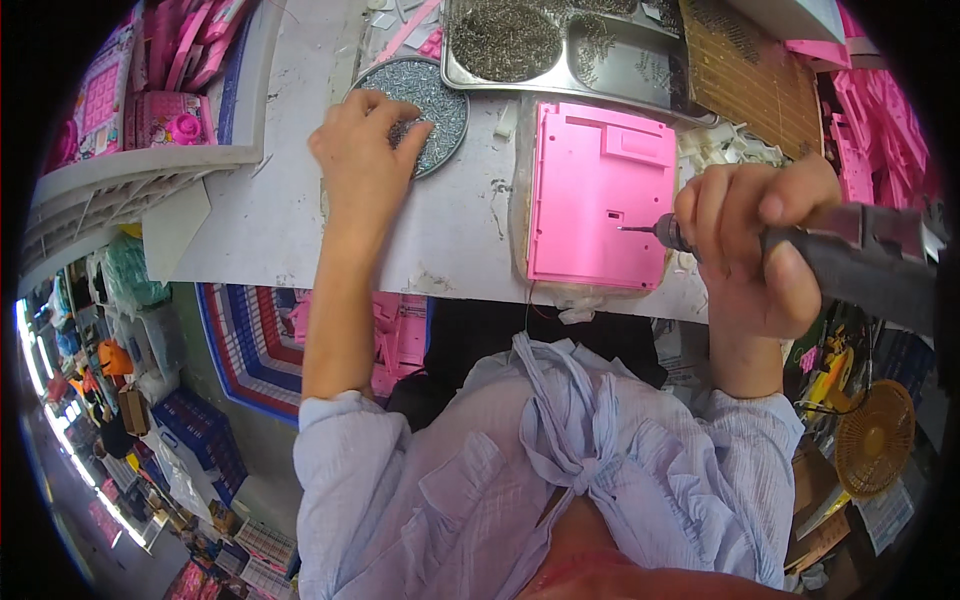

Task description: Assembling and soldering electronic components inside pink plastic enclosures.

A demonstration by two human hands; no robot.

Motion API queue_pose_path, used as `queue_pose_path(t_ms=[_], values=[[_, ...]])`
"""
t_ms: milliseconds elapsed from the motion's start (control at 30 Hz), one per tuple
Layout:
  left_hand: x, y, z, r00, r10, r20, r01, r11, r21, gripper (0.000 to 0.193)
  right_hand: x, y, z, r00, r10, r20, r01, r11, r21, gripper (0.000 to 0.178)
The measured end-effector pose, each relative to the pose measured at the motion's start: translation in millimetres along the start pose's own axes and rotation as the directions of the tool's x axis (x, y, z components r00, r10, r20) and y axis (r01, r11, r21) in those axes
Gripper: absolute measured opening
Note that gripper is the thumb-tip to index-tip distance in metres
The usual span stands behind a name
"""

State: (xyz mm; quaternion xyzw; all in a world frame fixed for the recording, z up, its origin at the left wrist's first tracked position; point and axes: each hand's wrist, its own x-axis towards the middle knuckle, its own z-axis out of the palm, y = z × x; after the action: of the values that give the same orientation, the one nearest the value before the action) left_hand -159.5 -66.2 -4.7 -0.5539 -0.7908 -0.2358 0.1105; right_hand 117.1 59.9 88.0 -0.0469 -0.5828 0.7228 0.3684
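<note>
Head view looks down on a scuffed white worktop [270, 215] in a crowded workshop, with crates and stacked goods on the floor to the left. One pink plastic panel [598, 200] lies flat near the front edge. One round dish of screws [432, 100] sits behind it to the left, one steel tray [590, 50] beyond (also holding screws). The left hand [362, 150] rests on the dish, fingers curled into the screws. The right hand [755, 250] grips one electric screwdriver [850, 262], its bit touching the panel.

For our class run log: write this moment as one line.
left hand: in round tray of small metal screws | right hand: gripping dark electric screwdriver | bit over flat pink plastic panel
</note>
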Motion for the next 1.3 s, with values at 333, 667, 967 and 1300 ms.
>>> queue_pose_path(t_ms=[333, 667, 967, 1300], values=[[10.3, -43.7, 21.6, 1.0, 0.03, -0.002, -0.031, 0.998, -0.055, 0.014, -42.3, -19.8, -11.1, 0.989, 0.032, -0.142, -0.042, 0.997, -0.072, 0.029], [20.0, -35.4, 15.2, 0.993, -0.101, 0.068, 0.105, 0.993, -0.057, 0.023, -77.4, -20.7, -9.5, 0.977, 0.098, -0.192, -0.114, 0.991, -0.075, 0.027], [-1.4, 54.7, 3.0, 0.984, 0.142, 0.103, -0.054, 0.803, -0.594, 0.013, -84.7, 0.8, -12.7, 0.992, 0.027, -0.126, -0.049, 0.985, -0.168, 0.025], [-25.9, 102.4, 10.6, 0.85, 0.507, 0.143, -0.327, 0.721, -0.611, 0.022, -51.4, -11.9, -20.7, 0.992, -0.035, 0.122, 0.061, 0.974, -0.219, 0.022]])
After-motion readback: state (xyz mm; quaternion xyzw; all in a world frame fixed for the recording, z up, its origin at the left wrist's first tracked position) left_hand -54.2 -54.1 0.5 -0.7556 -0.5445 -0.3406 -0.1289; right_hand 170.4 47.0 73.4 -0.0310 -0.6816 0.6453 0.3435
